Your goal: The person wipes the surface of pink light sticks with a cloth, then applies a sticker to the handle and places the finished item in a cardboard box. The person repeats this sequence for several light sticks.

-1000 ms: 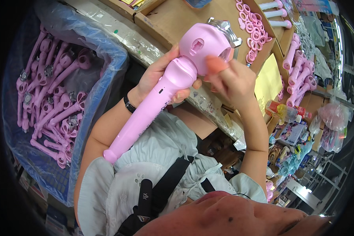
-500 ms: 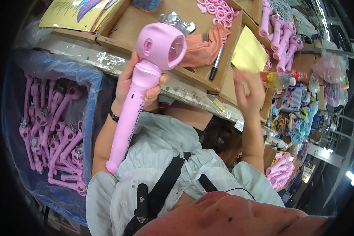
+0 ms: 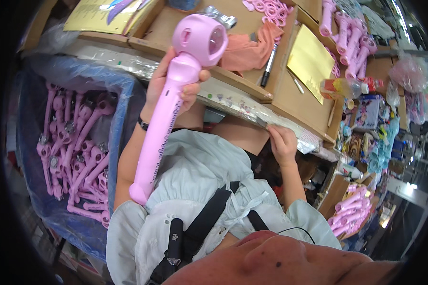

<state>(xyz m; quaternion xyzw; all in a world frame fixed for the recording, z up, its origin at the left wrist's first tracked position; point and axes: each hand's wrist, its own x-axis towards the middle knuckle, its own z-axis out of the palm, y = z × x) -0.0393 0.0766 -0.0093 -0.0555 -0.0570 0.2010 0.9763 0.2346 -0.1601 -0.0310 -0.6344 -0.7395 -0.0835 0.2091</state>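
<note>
Left hand [image 3: 173, 88] raised, fingers curled in a firm grip, thumb across the front, forearm bare with a dark wristband; right hand [image 3: 283, 142] lower, fingers bent in a pinch, elbow bent, pale sleeves at both shoulders

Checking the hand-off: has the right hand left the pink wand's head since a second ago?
Yes. The right hand dropped from the pink wand to the workbench edge.

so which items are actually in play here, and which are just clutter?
In play:
left hand gripping pink wand toy
right hand at foil strip on bench edge
bin of pink wands

Lying about:
orange cloth
black marker
yellow envelope
drink bottle
</note>
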